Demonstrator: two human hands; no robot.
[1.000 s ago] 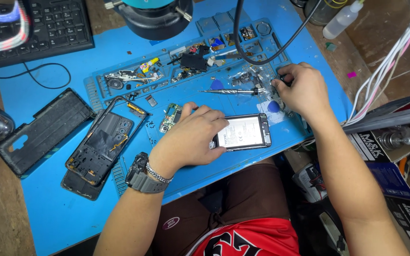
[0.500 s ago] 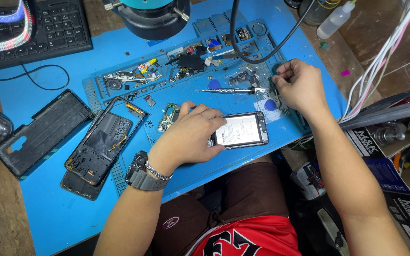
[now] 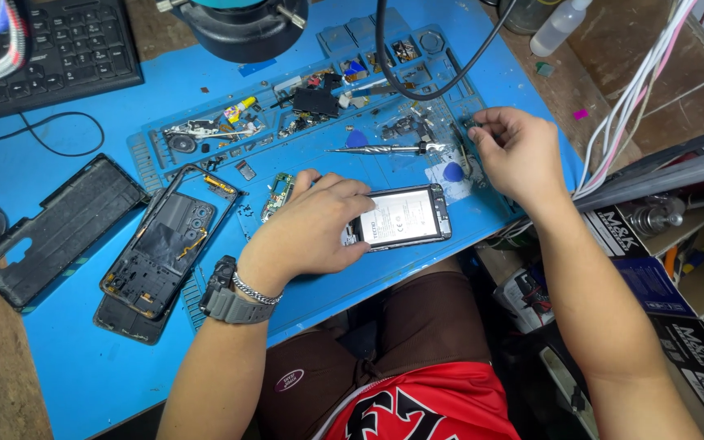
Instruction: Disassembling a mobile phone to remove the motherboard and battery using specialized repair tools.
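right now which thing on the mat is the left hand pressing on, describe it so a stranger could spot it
Start at the blue work mat and go to its near edge, in front of the person. The left hand rests on a phone body lying flat. Unlike the dark gutted frame to its left, it shows a pale, white-labelled battery.

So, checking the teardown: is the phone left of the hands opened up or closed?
Opened up: the phone frame shows bare internals, and its black back cover lies separately beside it.

Opened phone body (image 3: 401,217): black frame, white battery face up, lying flat, near edge of blue mat (image 3: 67,367), right of centre.
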